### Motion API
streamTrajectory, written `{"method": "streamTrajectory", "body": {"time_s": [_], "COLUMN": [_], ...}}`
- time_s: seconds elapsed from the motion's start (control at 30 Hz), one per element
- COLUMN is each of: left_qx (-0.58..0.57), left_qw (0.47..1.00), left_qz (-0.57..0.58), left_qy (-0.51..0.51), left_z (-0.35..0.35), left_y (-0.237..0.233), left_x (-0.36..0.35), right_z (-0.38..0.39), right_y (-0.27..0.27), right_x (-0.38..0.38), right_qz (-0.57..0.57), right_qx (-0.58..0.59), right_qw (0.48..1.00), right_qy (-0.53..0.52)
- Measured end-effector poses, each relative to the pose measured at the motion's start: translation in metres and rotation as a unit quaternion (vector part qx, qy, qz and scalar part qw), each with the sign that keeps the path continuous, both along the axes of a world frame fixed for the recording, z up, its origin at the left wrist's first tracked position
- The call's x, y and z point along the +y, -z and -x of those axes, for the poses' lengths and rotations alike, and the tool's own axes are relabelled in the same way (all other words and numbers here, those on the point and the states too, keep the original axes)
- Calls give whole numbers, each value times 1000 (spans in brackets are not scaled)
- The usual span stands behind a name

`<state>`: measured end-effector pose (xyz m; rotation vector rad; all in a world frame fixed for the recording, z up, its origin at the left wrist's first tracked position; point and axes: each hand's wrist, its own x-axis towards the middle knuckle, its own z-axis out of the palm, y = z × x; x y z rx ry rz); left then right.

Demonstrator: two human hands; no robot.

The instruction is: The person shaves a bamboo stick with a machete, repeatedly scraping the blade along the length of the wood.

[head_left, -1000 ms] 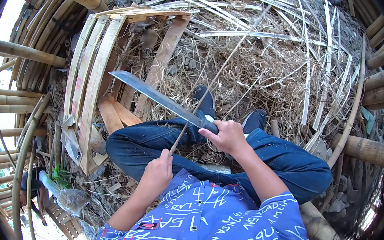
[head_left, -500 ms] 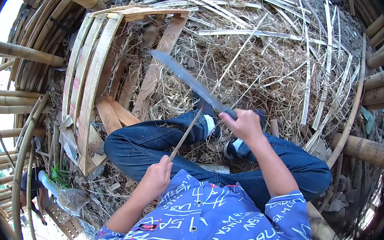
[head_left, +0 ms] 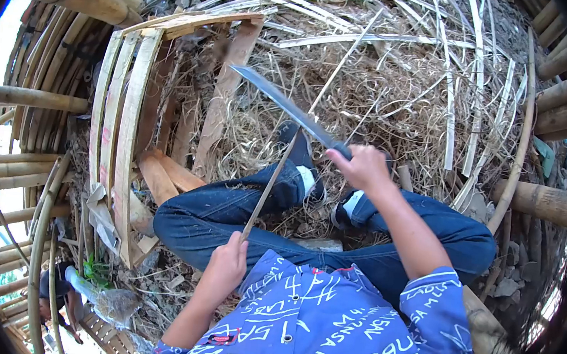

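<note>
Across the long, thin tan strip [head_left: 271,188] lies a straight grey blade [head_left: 284,100], the right hand [head_left: 365,167] gripping its handle.

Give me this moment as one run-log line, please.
left hand: grips bamboo strip | right hand: holds long knife by handle | blade: crosses strip | legs: bent, strip passing over one

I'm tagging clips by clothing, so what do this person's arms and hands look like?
Left hand and right hand show no gloves; no watch or bracelet is visible. The blue shirt has short sleeves with white lettering.
</note>
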<state>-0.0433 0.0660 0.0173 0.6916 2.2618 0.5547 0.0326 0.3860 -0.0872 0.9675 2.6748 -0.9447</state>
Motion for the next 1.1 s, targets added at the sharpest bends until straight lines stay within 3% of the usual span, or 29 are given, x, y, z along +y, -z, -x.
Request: {"method": "streamTrajectory", "body": {"time_s": [0.03,0.2,0.33,0.5,0.63,0.73,0.97,1.1], "left_qx": [-2,-19,-13,-22,-7,14,13,-7], "left_qw": [1000,1000,1000,999,999,999,1000,1000], "left_qz": [-5,8,18,25,27,10,-1,3], "left_qy": [2,14,-2,-2,26,30,20,20], "left_z": [3,5,2,3,7,9,11,7], "left_y": [0,-10,-12,-16,-14,-13,-9,-17], "left_x": [4,7,4,16,14,10,7,1], "right_z": [-3,-6,1,-1,-3,4,17,19], "right_y": [-3,-4,22,-7,-28,-7,0,5], "right_x": [-12,-32,12,-18,-57,-47,-33,-7], "right_qz": [25,-7,5,75,68,79,3,-14], "right_qx": [54,37,-8,7,6,41,28,-6], "right_qw": [998,994,997,995,993,995,996,1000], "right_qy": [13,-104,70,58,-96,-48,-89,-19]}}
